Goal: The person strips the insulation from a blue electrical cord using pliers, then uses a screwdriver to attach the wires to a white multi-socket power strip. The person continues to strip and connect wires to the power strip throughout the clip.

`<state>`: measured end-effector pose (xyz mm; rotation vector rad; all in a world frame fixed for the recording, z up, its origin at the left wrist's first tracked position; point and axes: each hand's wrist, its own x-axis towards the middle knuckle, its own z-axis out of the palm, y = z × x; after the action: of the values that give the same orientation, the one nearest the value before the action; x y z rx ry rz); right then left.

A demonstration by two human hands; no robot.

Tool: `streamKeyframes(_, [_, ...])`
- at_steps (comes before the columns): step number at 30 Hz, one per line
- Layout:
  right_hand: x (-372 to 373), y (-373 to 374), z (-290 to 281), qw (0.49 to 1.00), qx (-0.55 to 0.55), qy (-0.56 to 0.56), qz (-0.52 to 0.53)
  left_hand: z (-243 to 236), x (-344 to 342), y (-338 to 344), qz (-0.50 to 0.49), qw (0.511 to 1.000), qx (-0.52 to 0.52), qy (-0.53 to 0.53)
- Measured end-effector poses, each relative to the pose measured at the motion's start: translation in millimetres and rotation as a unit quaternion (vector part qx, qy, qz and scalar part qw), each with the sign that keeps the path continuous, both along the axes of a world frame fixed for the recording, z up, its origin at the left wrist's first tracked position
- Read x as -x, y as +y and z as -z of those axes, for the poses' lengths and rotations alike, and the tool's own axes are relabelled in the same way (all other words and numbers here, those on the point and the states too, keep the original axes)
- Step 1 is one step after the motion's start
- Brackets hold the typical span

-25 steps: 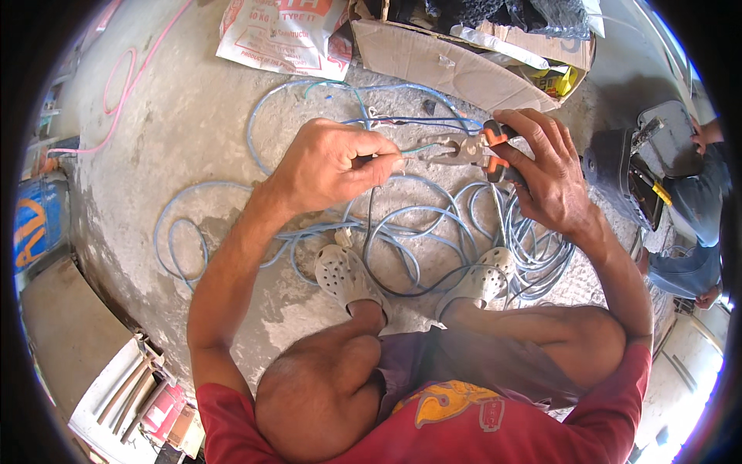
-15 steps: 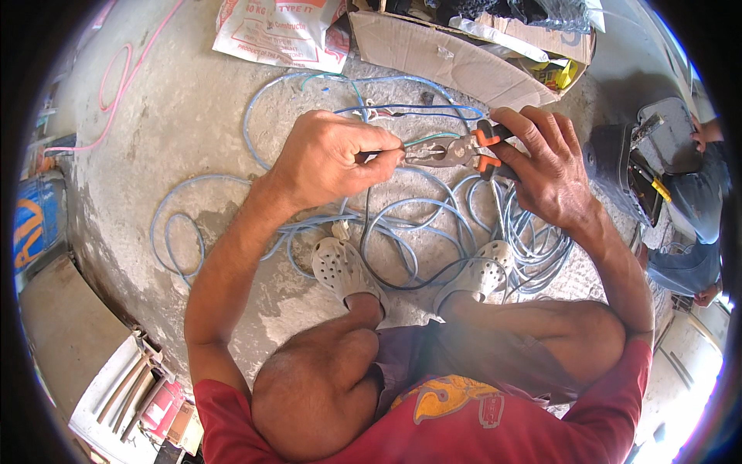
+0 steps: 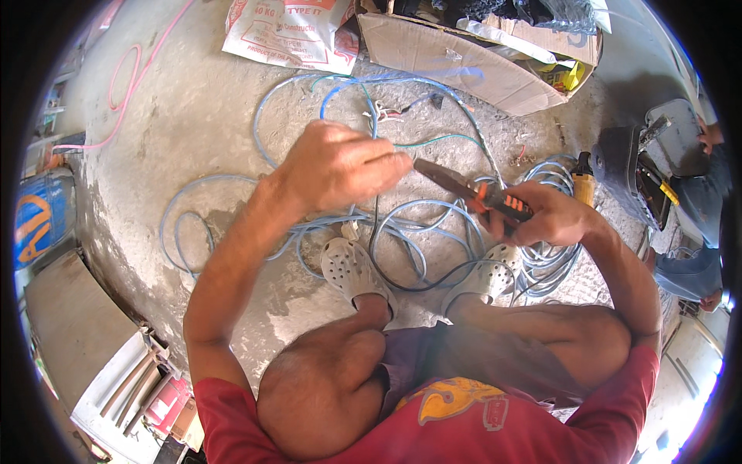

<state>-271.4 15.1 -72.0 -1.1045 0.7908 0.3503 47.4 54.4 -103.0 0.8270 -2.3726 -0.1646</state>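
Over the concrete floor, my left hand (image 3: 344,166) is closed in a pinch, and a thin black cable (image 3: 376,232) runs down from beneath it. Its fingertips hide the held end. My right hand (image 3: 553,213) grips pliers (image 3: 448,182) with black and orange handles, their jaws pointing left toward my left fingertips, just apart from them. A thin green wire (image 3: 437,140) and a blue wire (image 3: 328,99) lie in arcs beyond my hands. Loops of pale blue cable (image 3: 402,207) spread between and around my clogs.
A cardboard box (image 3: 464,66) with mixed contents and a white printed sack (image 3: 286,42) stand at the far side. On the right are a wooden-handled tool (image 3: 583,188), a dark toolbox (image 3: 618,166) and another person's arm and legs. A blue container (image 3: 46,220) stands left.
The pliers have come away from the wire by my left fingers; my right hand has turned and moved lower and nearer. The blue wire now arcs farther left, behind my left hand.
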Motion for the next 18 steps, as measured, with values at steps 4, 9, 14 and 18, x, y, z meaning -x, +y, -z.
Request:
streamKeyframes(4, [9.4,-0.3,10.3,0.97,0.226,-0.064,-0.061,0.2,2.7,4.2,-0.016,0.991,-0.118,0.066])
streamKeyframes(9, [-0.5,-0.2,5.3,0.713,0.688,-0.008,-0.133,-3.6,2.1,2.8,-0.042,0.953,-0.274,0.122])
streamKeyframes(14, [-6.5,0.6,-0.2,0.653,0.747,-0.003,-0.129,-10.4,-0.1,2.4,-0.088,0.927,-0.343,0.128])
streamKeyframes(18, [-11.2,3.1,0.1,0.618,0.777,0.009,-0.122,-9.7,1.9,2.3,-0.103,0.927,-0.338,0.125])
